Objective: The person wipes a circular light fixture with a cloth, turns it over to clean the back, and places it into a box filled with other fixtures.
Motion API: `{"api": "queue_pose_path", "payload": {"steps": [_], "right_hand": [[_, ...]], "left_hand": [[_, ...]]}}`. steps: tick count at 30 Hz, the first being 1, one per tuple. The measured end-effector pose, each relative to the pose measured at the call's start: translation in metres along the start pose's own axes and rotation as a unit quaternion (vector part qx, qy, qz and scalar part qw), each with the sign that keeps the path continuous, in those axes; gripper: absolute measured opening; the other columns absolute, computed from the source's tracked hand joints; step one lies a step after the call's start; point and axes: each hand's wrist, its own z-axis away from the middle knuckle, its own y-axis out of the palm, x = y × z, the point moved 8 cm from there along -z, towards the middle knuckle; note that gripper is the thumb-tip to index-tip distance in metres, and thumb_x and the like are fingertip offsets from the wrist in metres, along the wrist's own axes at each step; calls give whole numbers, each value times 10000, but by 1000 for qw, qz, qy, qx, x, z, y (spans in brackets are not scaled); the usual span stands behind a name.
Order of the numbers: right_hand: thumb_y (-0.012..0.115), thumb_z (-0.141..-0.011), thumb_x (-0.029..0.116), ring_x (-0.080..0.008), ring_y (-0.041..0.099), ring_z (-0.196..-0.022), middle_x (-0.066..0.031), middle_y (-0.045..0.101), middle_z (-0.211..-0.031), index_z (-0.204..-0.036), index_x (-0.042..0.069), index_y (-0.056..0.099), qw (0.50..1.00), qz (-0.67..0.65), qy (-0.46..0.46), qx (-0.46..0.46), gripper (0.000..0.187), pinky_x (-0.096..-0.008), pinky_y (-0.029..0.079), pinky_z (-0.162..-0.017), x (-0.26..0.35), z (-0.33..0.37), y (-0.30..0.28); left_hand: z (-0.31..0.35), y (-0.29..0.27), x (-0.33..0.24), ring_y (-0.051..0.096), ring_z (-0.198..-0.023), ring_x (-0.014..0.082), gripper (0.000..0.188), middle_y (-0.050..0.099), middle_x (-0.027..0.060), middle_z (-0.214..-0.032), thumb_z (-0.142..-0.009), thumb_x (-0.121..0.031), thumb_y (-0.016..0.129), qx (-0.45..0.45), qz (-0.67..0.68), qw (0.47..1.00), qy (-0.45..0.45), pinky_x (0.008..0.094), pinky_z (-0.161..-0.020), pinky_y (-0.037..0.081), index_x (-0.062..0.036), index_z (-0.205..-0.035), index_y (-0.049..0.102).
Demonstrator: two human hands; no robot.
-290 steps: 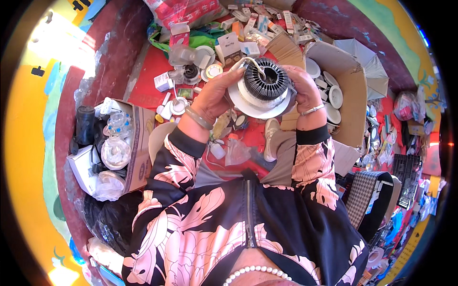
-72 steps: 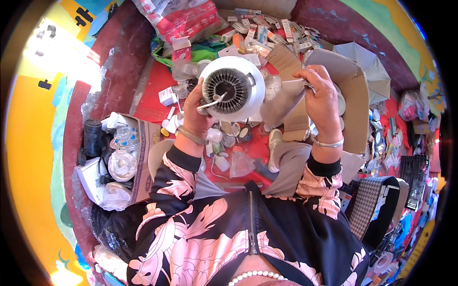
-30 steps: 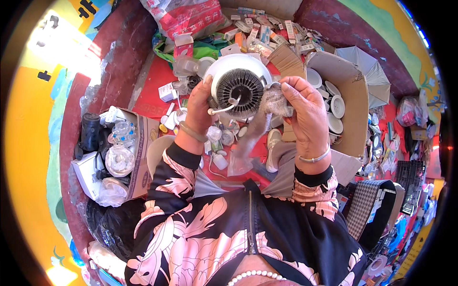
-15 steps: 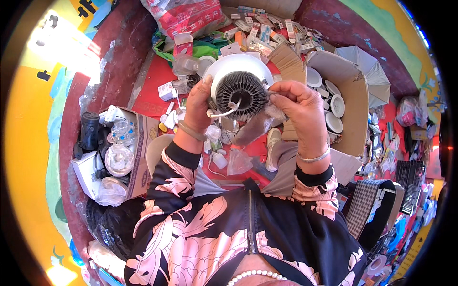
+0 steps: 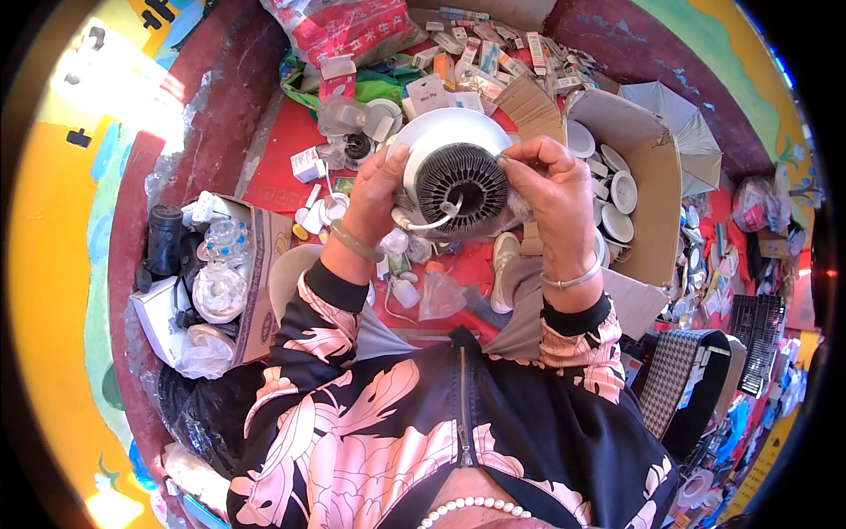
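A round downlight point(image 5: 463, 187) with a black finned heat sink and a wide white rim is held up in front of my body. A white cable loops out of its hollow centre. My left hand point(image 5: 377, 189) is closed on the lamp's left edge, thumb up against the white rim. On the other side my right hand point(image 5: 551, 181) has thumb and forefinger pinched at the fins' right edge. A grey fluffy cloth point(image 5: 518, 210) shows under the right fingers, partly hidden by the hand and lamp.
An open cardboard box point(image 5: 652, 212) of white round lamps stands at the right. Another carton point(image 5: 264, 291) at the left holds plastic-wrapped parts and a black cylinder. Small boxes point(image 5: 489, 60) pile up at the back beside a red-and-white sack point(image 5: 344, 31). A clear plastic bag point(image 5: 442, 295) lies on red sheeting.
The downlight has shifted slightly right and down, its finned side turned a little. The grey cloth that hung below the lamp is now mostly hidden, bunched by my right hand.
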Motion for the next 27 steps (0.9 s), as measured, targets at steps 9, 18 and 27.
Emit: {"api": "queue_pose_path", "payload": {"steps": [9, 18, 27], "right_hand": [[664, -742, -31, -58, 524, -688, 2, 592, -736, -797, -23, 656, 985, -157, -11, -77, 56, -180, 409, -629, -14, 2, 4], [662, -753, -27, -63, 534, -706, -10, 602, -771, -824, -16, 652, 970, -229, -4, -83, 72, -179, 423, -662, -17, 2, 11], [648, -746, -32, -81, 562, -700, -23, 609, -759, -807, -17, 623, 973, -215, 72, -45, 67, -195, 446, -643, -31, -9, 9]], "left_hand": [[1, 2, -7, 576, -831, 96, 361, 628, 54, -961, -940, -293, 466, 2, -12, 1000, 26, 238, -749, 466, 21, -1086, 565], [5, 1, -16, 564, -823, 81, 348, 628, 43, -939, -945, -281, 463, -1, -42, 998, 53, 229, -741, 461, 27, -1069, 570], [2, 2, -13, 562, -852, 88, 338, 625, 47, -970, -943, -252, 475, 1, -46, 997, 57, 230, -755, 455, 33, -1102, 561]]}}
